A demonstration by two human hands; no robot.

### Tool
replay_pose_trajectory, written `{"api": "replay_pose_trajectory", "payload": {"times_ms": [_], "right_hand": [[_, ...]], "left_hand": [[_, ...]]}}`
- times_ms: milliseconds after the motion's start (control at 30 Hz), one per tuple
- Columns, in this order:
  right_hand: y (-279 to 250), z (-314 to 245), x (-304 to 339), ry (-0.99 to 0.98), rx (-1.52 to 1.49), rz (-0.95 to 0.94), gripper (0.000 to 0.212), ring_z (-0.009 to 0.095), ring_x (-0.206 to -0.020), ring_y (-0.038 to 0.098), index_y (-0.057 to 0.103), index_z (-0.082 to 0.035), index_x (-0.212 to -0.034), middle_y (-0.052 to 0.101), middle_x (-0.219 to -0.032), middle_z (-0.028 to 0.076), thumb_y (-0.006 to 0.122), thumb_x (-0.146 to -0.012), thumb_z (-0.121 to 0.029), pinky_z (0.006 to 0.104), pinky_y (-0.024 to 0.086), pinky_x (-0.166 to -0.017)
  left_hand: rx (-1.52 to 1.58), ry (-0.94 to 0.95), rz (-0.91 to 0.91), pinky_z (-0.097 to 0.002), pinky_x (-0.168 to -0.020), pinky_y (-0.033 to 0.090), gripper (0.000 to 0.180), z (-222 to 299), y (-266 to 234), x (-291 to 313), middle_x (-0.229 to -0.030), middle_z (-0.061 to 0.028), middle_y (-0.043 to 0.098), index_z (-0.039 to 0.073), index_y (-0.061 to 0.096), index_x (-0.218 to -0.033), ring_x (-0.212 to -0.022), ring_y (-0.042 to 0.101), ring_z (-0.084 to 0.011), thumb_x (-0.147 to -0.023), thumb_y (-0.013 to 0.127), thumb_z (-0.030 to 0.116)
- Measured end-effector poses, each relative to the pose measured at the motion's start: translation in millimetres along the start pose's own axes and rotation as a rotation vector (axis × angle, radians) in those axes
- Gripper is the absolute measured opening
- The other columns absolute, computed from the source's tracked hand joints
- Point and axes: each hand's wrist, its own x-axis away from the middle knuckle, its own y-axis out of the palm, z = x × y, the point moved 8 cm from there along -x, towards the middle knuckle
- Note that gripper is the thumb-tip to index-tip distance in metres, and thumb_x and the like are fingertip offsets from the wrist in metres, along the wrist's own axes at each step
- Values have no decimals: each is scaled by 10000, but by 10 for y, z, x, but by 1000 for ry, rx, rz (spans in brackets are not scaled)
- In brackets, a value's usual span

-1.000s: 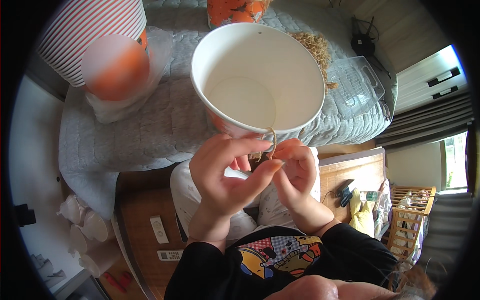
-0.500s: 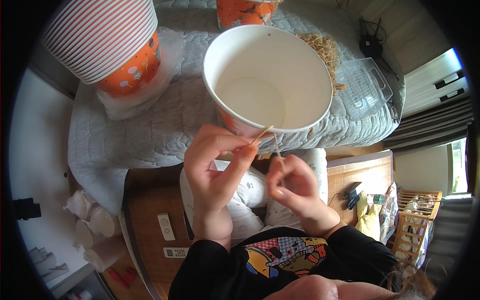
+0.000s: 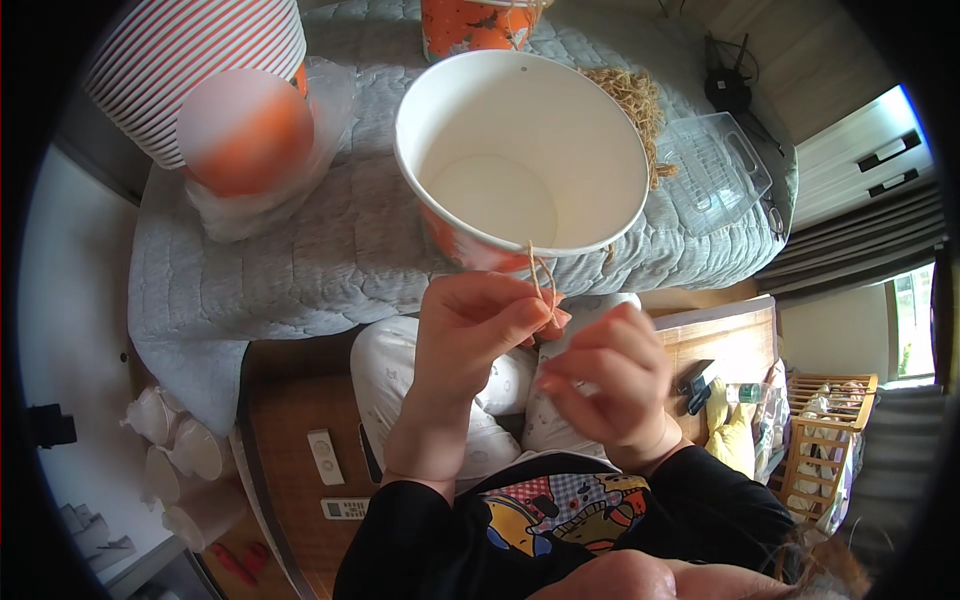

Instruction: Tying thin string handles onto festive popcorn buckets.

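A large paper bucket (image 3: 590,140), white inside with orange print outside, stands tilted toward me at the quilt's near edge. A thin piece of twine (image 3: 543,270) loops down from its near rim. My left hand (image 3: 465,335) pinches that twine between thumb and forefinger, just below the rim. Close by on the right, my right hand (image 3: 615,380) hovers with curled fingers, smeared by motion; whether any twine is in it cannot be made out. Behind the bucket's right side lies a bundle of loose twine (image 3: 635,100).
A tall stack of nested buckets (image 3: 200,70) leans at the left, partly covered by a blurred patch. Another orange bucket (image 3: 475,28) stands at the back. A clear plastic case (image 3: 710,165) lies right on the grey quilt (image 3: 330,270). Two remotes (image 3: 325,455) rest lower left.
My left hand has shifted right and now pinches the twine loop under the rim. My right hand has moved off the strand, slightly down and right. The view has shifted a little.
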Motion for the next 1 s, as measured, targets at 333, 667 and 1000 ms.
{"api": "replay_pose_trajectory", "payload": {"times_ms": [333,667,1000], "right_hand": [[-98,-38,-135,-123,221,296,323,148,-712,527,739,-145,-897,611,-830,-27,862,-611,-61,263,417,-584],[-44,74,-151,-48,17,252,264,179,-704,530,714,-129,-861,589,-800,-11,841,-636,-76,282,423,-620],[237,480,-32,235,-605,199,162,192,-769,556,664,-53,-845,622,-818,51,789,-803,-148,298,432,-702]], "left_hand": [[37,101,38,-250,-724,532,106,1,-32,32,-894,-120,727,-36,722,-942,-809,673,-131,-845,723,5],[-169,144,13,-199,-669,452,151,192,18,33,-797,-31,662,-28,669,-975,-708,582,-67,-886,699,89],[-428,233,11,-176,-528,252,261,243,70,52,-677,65,487,23,653,-1106,-585,373,12,-876,719,126]]}}
